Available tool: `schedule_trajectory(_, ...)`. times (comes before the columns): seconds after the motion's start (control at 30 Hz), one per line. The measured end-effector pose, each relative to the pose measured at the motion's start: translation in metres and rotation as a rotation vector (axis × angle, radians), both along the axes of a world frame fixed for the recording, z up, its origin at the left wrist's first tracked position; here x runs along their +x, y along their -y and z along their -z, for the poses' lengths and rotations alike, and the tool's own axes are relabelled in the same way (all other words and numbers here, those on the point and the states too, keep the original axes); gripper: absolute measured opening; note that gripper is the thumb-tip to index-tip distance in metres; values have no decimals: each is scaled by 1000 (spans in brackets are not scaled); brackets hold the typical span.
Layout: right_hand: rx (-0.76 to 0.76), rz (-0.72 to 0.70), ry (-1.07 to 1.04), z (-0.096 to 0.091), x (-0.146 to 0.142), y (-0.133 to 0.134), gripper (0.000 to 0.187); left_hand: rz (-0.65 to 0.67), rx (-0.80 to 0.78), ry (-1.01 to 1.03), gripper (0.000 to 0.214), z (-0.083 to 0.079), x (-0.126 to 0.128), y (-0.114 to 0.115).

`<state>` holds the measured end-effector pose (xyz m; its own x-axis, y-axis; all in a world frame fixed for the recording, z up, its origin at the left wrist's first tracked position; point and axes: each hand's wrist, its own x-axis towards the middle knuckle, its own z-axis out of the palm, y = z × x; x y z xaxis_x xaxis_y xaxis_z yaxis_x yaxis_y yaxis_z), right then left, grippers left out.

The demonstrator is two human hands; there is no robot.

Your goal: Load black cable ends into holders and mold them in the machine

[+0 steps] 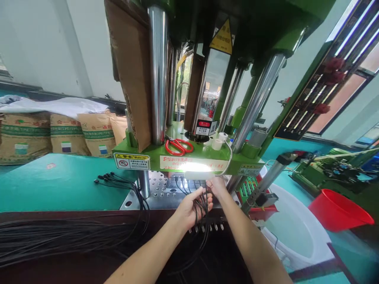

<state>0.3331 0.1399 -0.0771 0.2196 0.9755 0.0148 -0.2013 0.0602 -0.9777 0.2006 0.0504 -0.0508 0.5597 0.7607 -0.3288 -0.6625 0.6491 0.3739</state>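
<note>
Far left: brown sacks point(66, 138) stacked behind the teal surface point(59, 185). Near left: long bundle of black cables point(59, 234) lying across the dark front edge. A few loose plug ends point(105, 177) fan out on the teal, well apart from the hands.

Centre: green press point(139, 152), chrome column point(158, 75), red scissors point(179, 146) lying on its green ledge. The perforated steel plate point(160, 189) sits under the ledge.

Left hand point(192, 209) is closed around a cable bunch point(204, 205) in front of the plate; the metal plug tips hang just below the fist. The wires run up from the fist to the lit gap under the ledge.

Right hand point(216, 185) is just right of and beyond the left, up at the wires by that gap. Can't tell if it's gripping or only touching.

Right: white tub point(296, 232), then red basin point(337, 213).
</note>
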Motion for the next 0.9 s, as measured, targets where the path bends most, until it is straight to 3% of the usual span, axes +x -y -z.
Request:
schedule_trajectory(0.1, 4, 44, -28, 1, -2, 19, 20, 33, -28, 19, 9, -3, 3, 17)
schedule_trajectory(0.3, 32, 134, -70, -1, -19, 48, 15, 35, -72, 138, 14, 4, -11, 52)
schedule_trajectory(0.5, 3, 173, -117, 0, -15, 64, 20, 209, 92, 69, 9, 22, -31, 126)
schedule_trajectory(0.6, 1, 191, -91, -1, -5, 69, 23, 176, 226, 36, 10, 9, -55, 140)
schedule_trajectory(0.7, -14, 207, -27, 2, 10, 77, 28, -135, 359, -40, 10, -29, -112, 115)
schedule_trajectory(0.8, -53, 187, 52, 10, 29, 87, 32, -696, 516, -242, 14, -68, -193, 60)
schedule_trajectory(0.83, -69, 170, 79, 13, 35, 90, 33, -894, 534, -391, 16, -76, -220, 40)
schedule_trajectory(0.87, -83, 147, 107, 16, 41, 93, 34, -1092, 481, -630, 17, -79, -244, 20)
schedule_trajectory(0.9, -94, 117, 137, 18, 46, 95, 34, -1210, 364, -940, 16, -78, -264, 2)
